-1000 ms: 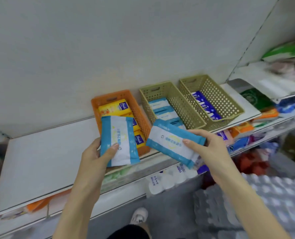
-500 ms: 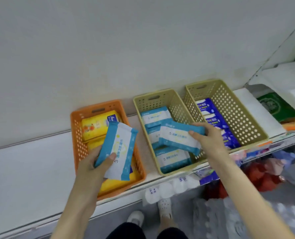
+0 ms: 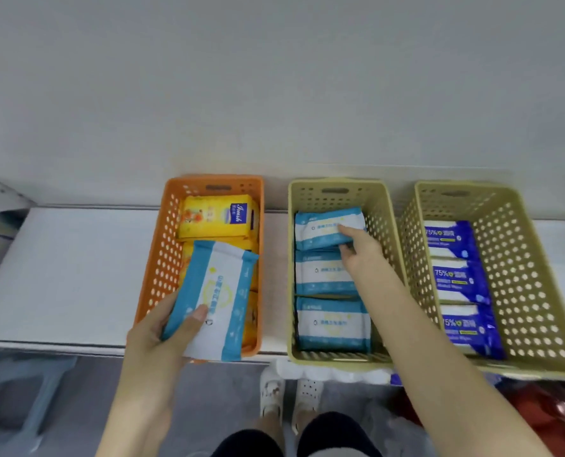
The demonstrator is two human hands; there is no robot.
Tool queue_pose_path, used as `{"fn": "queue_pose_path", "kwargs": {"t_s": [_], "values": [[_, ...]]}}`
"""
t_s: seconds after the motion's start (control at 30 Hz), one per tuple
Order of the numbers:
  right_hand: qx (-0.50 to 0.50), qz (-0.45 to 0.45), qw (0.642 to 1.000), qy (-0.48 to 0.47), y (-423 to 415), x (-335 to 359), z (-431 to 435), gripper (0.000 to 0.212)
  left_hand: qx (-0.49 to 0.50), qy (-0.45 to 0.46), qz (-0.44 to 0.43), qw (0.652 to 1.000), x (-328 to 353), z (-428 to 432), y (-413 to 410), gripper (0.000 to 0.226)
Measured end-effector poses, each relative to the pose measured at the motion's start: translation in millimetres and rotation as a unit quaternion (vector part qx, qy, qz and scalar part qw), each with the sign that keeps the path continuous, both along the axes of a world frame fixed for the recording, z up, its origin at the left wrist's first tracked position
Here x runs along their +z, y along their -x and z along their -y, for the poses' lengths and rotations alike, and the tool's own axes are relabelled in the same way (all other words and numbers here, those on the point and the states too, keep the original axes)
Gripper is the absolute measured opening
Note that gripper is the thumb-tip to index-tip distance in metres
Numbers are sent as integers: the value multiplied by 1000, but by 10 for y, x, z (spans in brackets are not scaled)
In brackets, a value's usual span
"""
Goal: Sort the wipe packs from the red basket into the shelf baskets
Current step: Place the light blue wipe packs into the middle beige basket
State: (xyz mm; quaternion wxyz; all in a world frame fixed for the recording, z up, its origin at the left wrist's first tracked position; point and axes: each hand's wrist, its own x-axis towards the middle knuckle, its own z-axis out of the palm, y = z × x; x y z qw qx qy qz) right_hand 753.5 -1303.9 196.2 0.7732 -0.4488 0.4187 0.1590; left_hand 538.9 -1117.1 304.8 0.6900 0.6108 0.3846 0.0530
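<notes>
- Setting a light-blue-and-white soft wipe pack (image 3: 324, 229) at the back of the middle beige perforated plastic basket (image 3: 337, 185), the right hand (image 3: 360, 258) pinches the pack's near edge with curled fingers.
- 2 matching packs lie in front of it, so that basket shows 3 in a row.
- The left hand (image 3: 162, 338) grips a second light-blue-and-white wipe pack (image 3: 215, 291), tilted above the front of the orange perforated plastic basket (image 3: 155, 258), which holds yellow wipe packs (image 3: 215, 217).
- That second pack likely belongs in the middle basket and is not yet sorted.
- The right-hand beige perforated plastic basket (image 3: 522, 258) holds 3 dark-blue wipe packs (image 3: 456, 282).
- The red basket is not clearly in view, so the number of packs left cannot be told.
</notes>
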Motion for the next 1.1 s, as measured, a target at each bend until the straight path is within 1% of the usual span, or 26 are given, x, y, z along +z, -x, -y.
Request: {"fn": "queue_pose_path", "kwargs": {"t_s": [0.07,0.1,0.17,0.23,0.37,0.47,0.6,0.73,0.77,0.83,0.87,0.97,1.1], "values": [[9,1,1000,-10,54,-6,22,47,4,3,-4,1000,18,-9,-29,21],[21,-2,1000,1,82,-23,26,44,3,3,-4,1000,23,-18,-52,21],[60,-14,997,43,118,9,22,25,0,8,0,1000,49,-29,-102,24],[81,-14,995,59,101,39,33,21,-1,13,5,1000,80,-38,-153,30],[24,-12,999,42,85,23,42,41,-7,19,7,1000,119,-60,-240,25],[-35,-17,998,48,122,-4,-40,48,-13,19,7,1000,139,-71,-298,24],[-82,-14,990,112,115,-29,-91,41,-13,13,9,1000,139,-80,-352,17],[-90,-24,986,138,115,-62,-112,40,-26,16,7,1000,116,-53,-392,18],[-84,-27,986,142,118,-69,-111,36,-28,17,6,999,106,-42,-400,18],[-61,-34,985,157,121,-82,-103,18,-36,15,6,999,87,-14,-415,19],[-51,-40,985,162,122,-75,-99,16,-43,13,6,999,73,1,-422,20],[-42,-55,987,144,113,-78,-78,28,-61,9,2,998,32,45,-442,23],[-18,-46,994,101,141,-27,-56,28,-87,14,2,996,-7,93,-467,22]]}}
